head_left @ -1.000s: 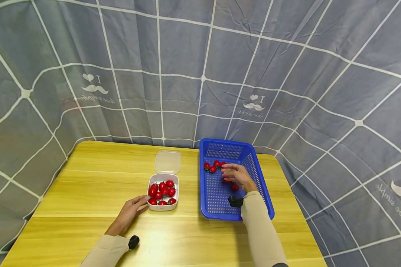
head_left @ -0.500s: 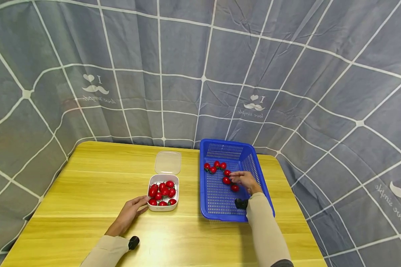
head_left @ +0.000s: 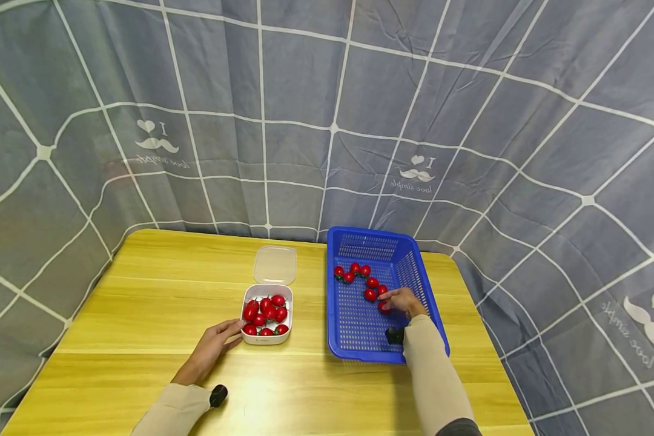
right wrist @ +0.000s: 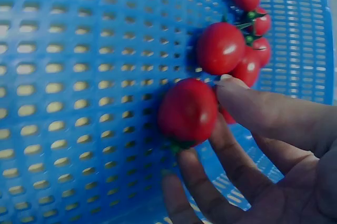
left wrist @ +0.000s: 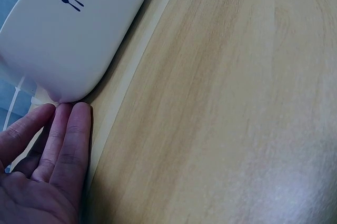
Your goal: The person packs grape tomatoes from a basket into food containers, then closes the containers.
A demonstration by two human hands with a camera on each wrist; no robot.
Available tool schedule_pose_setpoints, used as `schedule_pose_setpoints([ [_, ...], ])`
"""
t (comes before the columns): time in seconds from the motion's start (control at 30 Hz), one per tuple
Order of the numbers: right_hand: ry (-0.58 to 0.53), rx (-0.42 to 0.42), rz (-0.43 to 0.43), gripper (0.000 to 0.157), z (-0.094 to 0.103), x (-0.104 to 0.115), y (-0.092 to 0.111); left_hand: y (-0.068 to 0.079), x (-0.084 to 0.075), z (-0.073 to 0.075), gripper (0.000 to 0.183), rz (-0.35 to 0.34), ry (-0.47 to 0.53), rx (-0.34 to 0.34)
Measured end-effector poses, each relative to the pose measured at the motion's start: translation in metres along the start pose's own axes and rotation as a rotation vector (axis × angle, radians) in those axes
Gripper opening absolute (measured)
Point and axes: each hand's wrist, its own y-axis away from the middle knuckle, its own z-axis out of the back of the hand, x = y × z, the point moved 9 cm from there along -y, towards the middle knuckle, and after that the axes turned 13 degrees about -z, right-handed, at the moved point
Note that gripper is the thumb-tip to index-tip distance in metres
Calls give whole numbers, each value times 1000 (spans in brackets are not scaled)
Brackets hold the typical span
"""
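Observation:
My left hand [head_left: 215, 346] lies at the near left corner of a small white food container [head_left: 266, 340] filled with several cherry tomatoes [head_left: 269, 312]. In the left wrist view, its extended fingertips [left wrist: 78, 112] touch the container's lower edge. My right hand [head_left: 404, 301] is inside a blue plastic basket [head_left: 333, 327], over the nearest cherry tomato [right wrist: 188, 112]. Seen from the right wrist, the thumb and fingers are spread around that tomato's side, loosely bent. Another cherry tomato [right wrist: 220, 48] lies just beyond, and one more is partly hidden behind the thumb.
A translucent lid [head_left: 275, 265] lies on the wooden table [head_left: 158, 290] behind the white container. More cherry tomatoes [head_left: 355, 268] cluster toward the basket's far left. The basket's raised walls surround my right hand. A grey curtain [head_left: 294, 151] with white lines hangs behind the table.
My right hand has moved right and toward me inside the basket, from near the far cluster to the nearest tomato, uncovering tomatoes it hid. My left hand has stayed at the container.

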Motion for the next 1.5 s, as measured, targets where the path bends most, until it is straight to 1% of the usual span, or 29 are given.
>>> schedule_pose_setpoints([
  [0.03, 15, 13, -15, 28, -1, -3, -2, 0, 0, 0, 64, 0, 1, 1],
  [0.07, 28, 43, -11, 25, -4, -5, -6, 0, 0, 0, 63, -1, 2, 2],
  [0.17, 47, 73, -36, 23, -8, -9, -9, 0, -1, 0, 62, -1, 5, 2],
  [0.27, 43, 71, -53, 25, -11, -9, -5, -1, 0, 1, 62, 0, 4, 1],
  [0.3, 43, 53, -72, 27, -11, -9, -1, -1, 0, 1, 62, -1, 3, 1],
  [0.4, 51, 45, -76, 28, -12, -8, 4, -1, 1, 1, 63, -3, 6, 1],
  [0.5, 48, 61, -72, 27, -14, -7, 5, -1, 2, 1, 62, -4, 9, 0],
  [0.63, 22, 107, -75, 22, -17, -7, 4, -1, 2, 2, 62, -1, 6, -4],
  [0.77, -11, 135, -52, 19, -18, 0, 5, -1, 2, 2, 63, 2, 9, -5],
  [0.93, -66, 156, -27, 17, -20, 13, 13, -1, 1, 1, 62, -1, 13, -3],
  [1.3, -207, 250, 78, 24, -32, 41, 32, 0, 1, -1, 63, 7, 5, 3],
  [1.5, -281, 313, 129, 24, -42, 56, 45, 0, 2, -1, 63, 5, 2, 2],
])
